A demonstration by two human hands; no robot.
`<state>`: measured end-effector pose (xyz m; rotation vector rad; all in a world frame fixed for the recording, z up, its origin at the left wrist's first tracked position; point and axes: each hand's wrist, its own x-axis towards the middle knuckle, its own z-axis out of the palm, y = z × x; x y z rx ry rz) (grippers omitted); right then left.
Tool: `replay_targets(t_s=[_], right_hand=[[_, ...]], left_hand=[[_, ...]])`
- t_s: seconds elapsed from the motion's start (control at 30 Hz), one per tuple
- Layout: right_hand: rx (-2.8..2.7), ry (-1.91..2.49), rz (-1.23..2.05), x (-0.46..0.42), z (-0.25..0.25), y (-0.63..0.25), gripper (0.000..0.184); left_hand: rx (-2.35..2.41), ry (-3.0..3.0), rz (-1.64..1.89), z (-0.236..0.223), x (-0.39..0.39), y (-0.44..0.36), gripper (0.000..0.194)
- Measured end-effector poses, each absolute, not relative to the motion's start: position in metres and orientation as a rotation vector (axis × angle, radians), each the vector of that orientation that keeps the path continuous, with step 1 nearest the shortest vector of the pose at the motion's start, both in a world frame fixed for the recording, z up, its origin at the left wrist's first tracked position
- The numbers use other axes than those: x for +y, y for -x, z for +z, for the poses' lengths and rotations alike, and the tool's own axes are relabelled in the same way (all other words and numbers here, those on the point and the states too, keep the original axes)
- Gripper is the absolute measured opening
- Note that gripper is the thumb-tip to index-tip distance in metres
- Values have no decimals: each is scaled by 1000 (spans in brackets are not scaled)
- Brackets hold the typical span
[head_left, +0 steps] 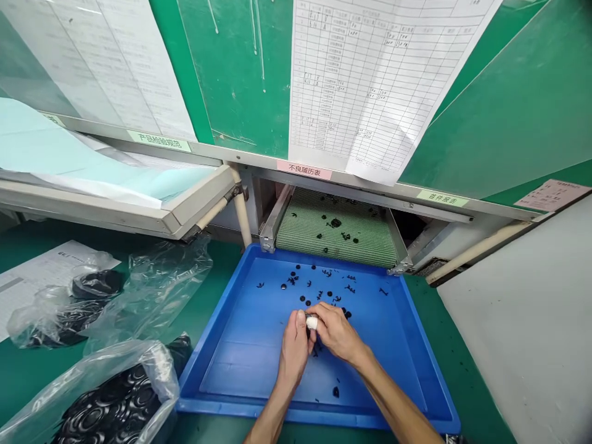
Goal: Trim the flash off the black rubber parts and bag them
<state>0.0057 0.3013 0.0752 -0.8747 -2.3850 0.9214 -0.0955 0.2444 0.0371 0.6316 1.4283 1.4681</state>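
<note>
Over the middle of the blue tray [250, 370], my left hand [295, 345] and my right hand [337, 332] meet with their fingers closed together. A small black part [308, 332] shows between the fingertips, mostly hidden by them. One fingertip has a white wrapping [311, 322]. Around and beyond the hands, small round black pieces [283, 286] and thin branched black scraps [350, 288] lie scattered in the tray. A lone black piece [335, 391] rests nearer the tray's front edge.
A green conveyor belt [305, 222] carrying black pieces ends above the tray's far edge. At left, an open plastic bag [157, 376] holds black ring-shaped parts, near smaller bags [50, 314]. A paper-laden shelf [198, 197] juts out at upper left. A pale panel [522, 308] stands right.
</note>
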Motion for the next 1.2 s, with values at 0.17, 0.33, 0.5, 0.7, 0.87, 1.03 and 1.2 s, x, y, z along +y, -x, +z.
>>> replay_targets(t_s=[0.17,0.33,0.5,0.7,0.87,1.03,1.2], right_hand=[[-2281,939,980,298,65,-3,25],[-2390,1024,696,331,77,-3,30],[-2292,1441,208,436,131,0,39],[-2355,1615,307,532,159,21,30],[-2459,1716,409,551,160,11,23],[-2436,1668,370,537,152,-11,22],[-2342,1610,416,528,153,-27,11]], left_hand=[[1533,-759,1474,37,242,96,42],[1352,-602,1560,44,242,99,39],[980,-246,1504,45,242,101,43],[919,33,1440,38,244,107,27],[894,24,1423,35,244,109,13],[887,51,1440,34,247,107,9],[896,47,1483,31,246,109,16]])
